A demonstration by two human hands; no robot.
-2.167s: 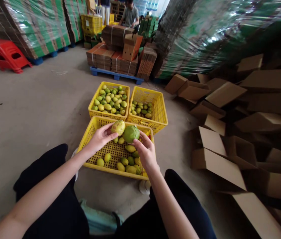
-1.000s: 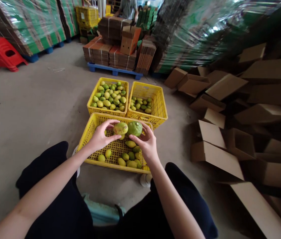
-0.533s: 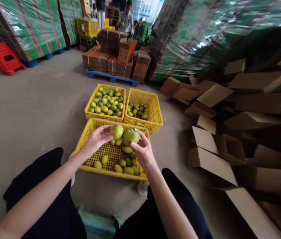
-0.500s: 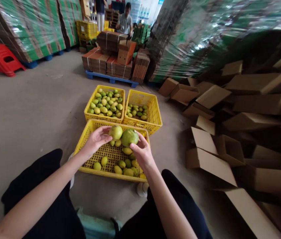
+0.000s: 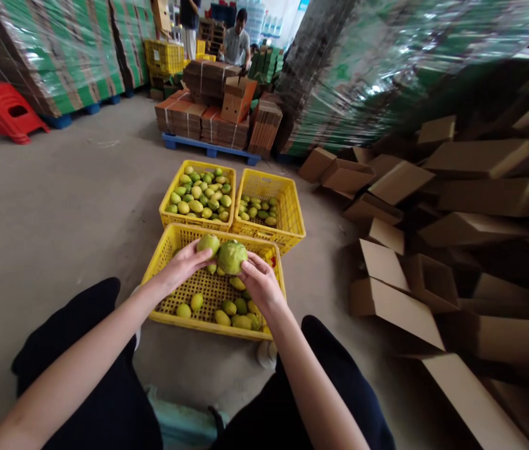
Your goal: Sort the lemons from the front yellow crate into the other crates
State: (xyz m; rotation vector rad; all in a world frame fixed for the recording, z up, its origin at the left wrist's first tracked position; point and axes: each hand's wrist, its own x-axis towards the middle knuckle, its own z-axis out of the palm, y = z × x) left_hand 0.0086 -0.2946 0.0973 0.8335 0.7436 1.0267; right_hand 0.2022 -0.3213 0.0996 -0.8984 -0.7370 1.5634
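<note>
Above the near yellow crate [image 5: 152, 294], my left hand [image 5: 187, 261] is closed round a yellow-green lemon [image 5: 208, 244]. My right hand [image 5: 262, 281] grips a larger, bumpy green lemon [image 5: 232, 257] by its right side. The two fruits are held close together, the right one slightly lower. Inside the near crate, loose lemons [image 5: 223, 317] gather at the front right, and a pair [image 5: 197, 302] lies at the front left. More fruit behind my hands is partly hidden.
Two more yellow crates stand just beyond: the left crate [image 5: 165, 219] full of lemons, the right crate [image 5: 292, 206] holding fewer. Cardboard boxes [image 5: 405, 312] pile up on the right. A red stool [image 5: 6, 109] is at far left. A person [image 5: 237, 44] stands behind stacked cartons [image 5: 215, 81].
Both hands have shifted a little to the left with their lemons. The right-hand lemon has turned, showing its bumpy end. The person at the back has moved slightly.
</note>
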